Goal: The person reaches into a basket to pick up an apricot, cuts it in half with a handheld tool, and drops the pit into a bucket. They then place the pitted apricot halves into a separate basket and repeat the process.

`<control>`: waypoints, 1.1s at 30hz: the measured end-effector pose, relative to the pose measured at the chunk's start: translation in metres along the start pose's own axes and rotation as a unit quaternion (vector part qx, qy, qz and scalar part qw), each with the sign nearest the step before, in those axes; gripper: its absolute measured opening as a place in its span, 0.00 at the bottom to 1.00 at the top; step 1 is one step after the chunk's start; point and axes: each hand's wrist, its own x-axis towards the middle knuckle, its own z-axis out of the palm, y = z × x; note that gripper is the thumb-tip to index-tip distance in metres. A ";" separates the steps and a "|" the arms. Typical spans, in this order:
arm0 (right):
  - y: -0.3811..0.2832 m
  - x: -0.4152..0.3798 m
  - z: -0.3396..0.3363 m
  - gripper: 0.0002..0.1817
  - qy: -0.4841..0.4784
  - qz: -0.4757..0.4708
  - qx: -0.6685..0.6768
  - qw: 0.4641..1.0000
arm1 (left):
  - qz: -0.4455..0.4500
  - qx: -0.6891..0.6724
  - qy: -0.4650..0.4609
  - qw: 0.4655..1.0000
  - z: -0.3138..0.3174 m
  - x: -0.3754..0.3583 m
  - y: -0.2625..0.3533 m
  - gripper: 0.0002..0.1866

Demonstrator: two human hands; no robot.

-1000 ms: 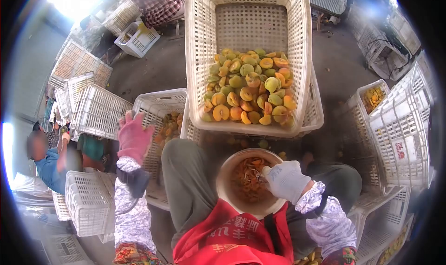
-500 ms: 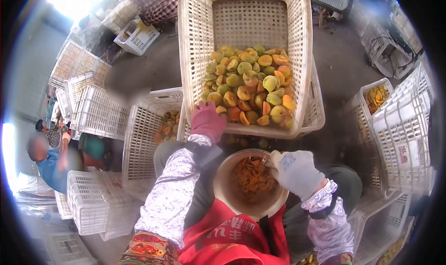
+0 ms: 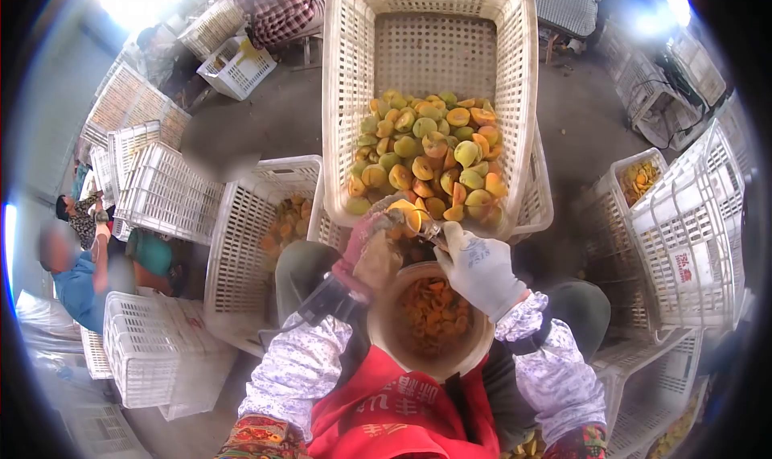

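Note:
My left hand (image 3: 368, 250), in a dusty pink glove, is closed on a yellow peach half (image 3: 410, 214), its orange flesh showing. My right hand (image 3: 482, 270), in a white glove, grips a small metal tool (image 3: 434, 234) that meets the fruit; its exact kind is hard to make out. Below both hands, a round bucket (image 3: 384, 334) between my knees contains orange scraps (image 3: 434, 314). Just beyond my hands, a white plastic crate (image 3: 515, 81) tilts toward me with many halved green-yellow peaches (image 3: 426, 145) at its near end.
A crate (image 3: 233, 250) with more fruit stands at my left, near stacked crates (image 3: 161, 346). To the right are a leaning white crate (image 3: 683, 242) and one with yellow pieces (image 3: 639, 181). People sit at far left, one in a blue top (image 3: 80, 290), and at the top.
My left hand has come from the crate's near left corner to above the bucket with a peach half. My right hand has moved up and left, bringing the tool to the fruit.

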 end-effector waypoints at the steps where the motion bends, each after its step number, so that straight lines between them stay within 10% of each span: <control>1: -0.001 0.001 0.007 0.13 -0.005 0.000 -0.003 1.000 | 0.132 0.317 -0.034 0.939 0.012 -0.003 0.016 0.22; 6: -0.003 0.001 0.026 0.12 -0.038 -0.022 -0.077 0.996 | -0.010 0.244 -0.028 0.969 0.020 -0.005 0.027 0.22; 8: -0.007 0.002 0.030 0.13 -0.048 -0.021 -0.087 0.995 | -0.038 -0.034 0.005 0.999 0.016 -0.004 0.002 0.21; 14: -0.009 0.009 0.034 0.17 -0.096 0.015 -0.024 0.995 | -0.070 -0.296 0.053 0.951 0.021 -0.003 0.004 0.19; 28: -0.018 -0.004 0.038 0.29 -0.141 -0.034 -0.132 0.981 | -0.115 -0.288 0.106 0.945 0.024 -0.001 -0.005 0.15; 31: -0.011 -0.006 0.044 0.22 -0.084 -0.104 -0.037 0.990 | -0.183 -0.353 0.127 0.909 0.027 0.004 0.024 0.19; 33: -0.014 0.002 0.035 0.20 -0.149 0.015 0.227 0.962 | -0.220 -0.382 0.105 0.891 0.026 0.003 0.032 0.20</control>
